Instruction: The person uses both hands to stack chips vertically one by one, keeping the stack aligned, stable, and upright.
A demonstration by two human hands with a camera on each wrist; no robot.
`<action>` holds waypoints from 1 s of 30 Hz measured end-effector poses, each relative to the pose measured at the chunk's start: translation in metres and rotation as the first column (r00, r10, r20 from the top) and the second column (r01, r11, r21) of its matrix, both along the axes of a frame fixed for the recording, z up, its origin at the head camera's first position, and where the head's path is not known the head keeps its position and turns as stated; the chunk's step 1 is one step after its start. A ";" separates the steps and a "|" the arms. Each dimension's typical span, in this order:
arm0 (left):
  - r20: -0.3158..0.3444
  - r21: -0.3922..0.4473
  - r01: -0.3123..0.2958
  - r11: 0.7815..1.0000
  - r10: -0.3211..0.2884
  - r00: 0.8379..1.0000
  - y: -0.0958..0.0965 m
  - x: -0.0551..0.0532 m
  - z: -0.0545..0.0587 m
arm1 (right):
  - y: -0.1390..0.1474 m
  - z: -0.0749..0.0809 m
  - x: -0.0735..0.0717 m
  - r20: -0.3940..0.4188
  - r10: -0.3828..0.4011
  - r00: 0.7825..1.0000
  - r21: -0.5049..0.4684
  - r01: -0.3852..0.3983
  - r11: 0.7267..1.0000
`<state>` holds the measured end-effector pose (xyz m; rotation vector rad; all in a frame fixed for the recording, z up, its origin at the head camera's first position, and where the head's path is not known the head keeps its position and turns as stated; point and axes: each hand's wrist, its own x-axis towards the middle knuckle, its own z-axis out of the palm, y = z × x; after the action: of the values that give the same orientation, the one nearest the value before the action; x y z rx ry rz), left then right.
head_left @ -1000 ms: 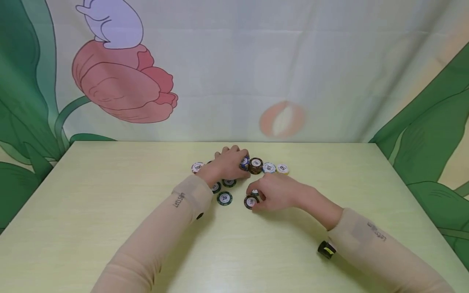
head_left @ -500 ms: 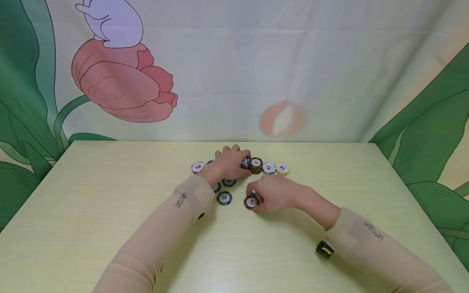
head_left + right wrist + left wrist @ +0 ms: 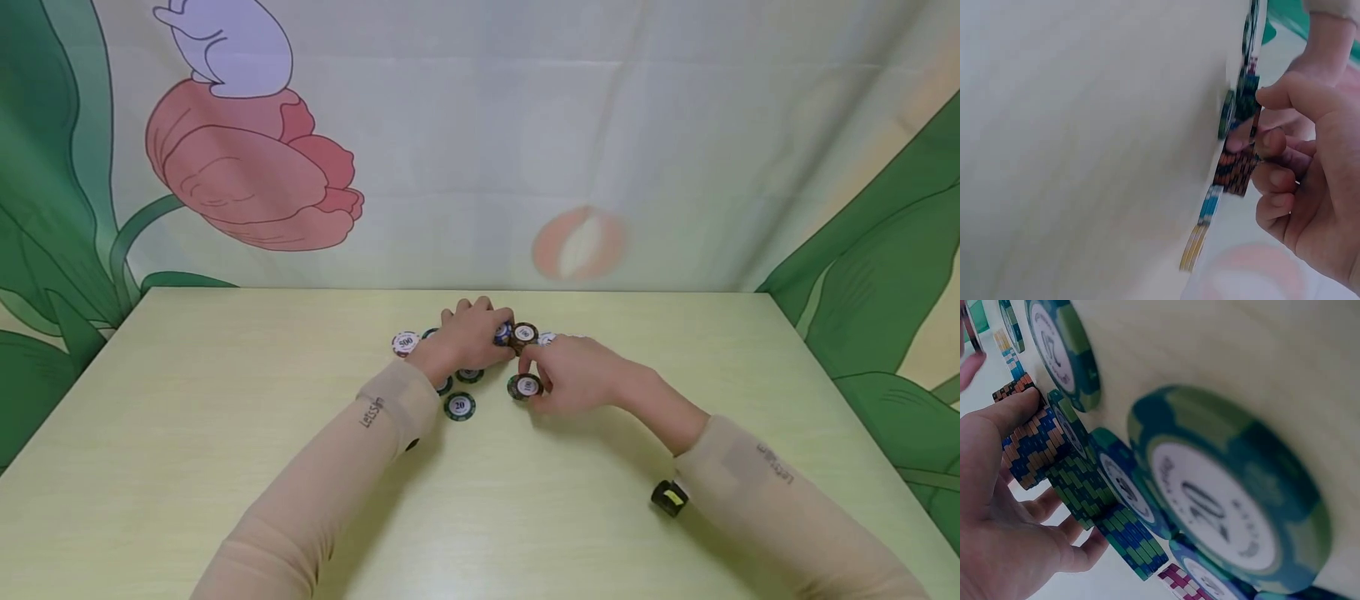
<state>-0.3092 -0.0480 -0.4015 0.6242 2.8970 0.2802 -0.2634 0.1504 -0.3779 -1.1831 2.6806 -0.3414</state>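
Observation:
My left hand (image 3: 471, 331) grips a stack of blue poker chips (image 3: 1034, 449) in the row at the back of the table, thumb on the near side and fingers behind. Beside it stands a stack of brown poker chips (image 3: 525, 333). My right hand (image 3: 583, 375) pinches a dark poker chip marked 100 (image 3: 529, 385) between thumb and fingers, raised off the table in the right wrist view. In the head view that chip partly covers a green poker chip (image 3: 513, 388). A green chip marked 20 (image 3: 460, 407) lies flat in front of my left hand.
White 500 chips (image 3: 406, 343) sit at the row's left end. Green (image 3: 1082, 487) and blue-green stacks (image 3: 1132, 540) stand along the row. Light blue (image 3: 1210, 204) and yellow stacks (image 3: 1192, 248) end it on the right. A printed curtain (image 3: 450, 167) hangs behind the table.
My right hand has moved away from me, toward the row, carrying the 100 chip, and now hides part of the right-end stacks. The left hand stays nearly still on the blue stack.

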 end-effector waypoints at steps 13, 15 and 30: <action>0.009 -0.009 -0.005 1.000 0.005 1.000 0.002 -0.001 0.000 | 0.005 -0.003 -0.031 -0.088 -0.194 0.977 -0.050 0.190 0.980; 0.009 -0.009 -0.003 1.000 0.003 1.000 0.002 -0.001 0.000 | 0.004 -0.003 -0.034 -0.096 -0.205 0.974 -0.050 0.201 0.978; 0.008 -0.018 0.001 1.000 -0.001 1.000 0.001 -0.002 0.000 | -0.001 -0.009 -0.044 -0.114 -0.227 0.967 -0.066 0.220 0.973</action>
<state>-0.3116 -0.0469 -0.4014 0.6196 2.8880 0.2559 -0.3071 0.1494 -0.3873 -0.9431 2.9366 -0.3880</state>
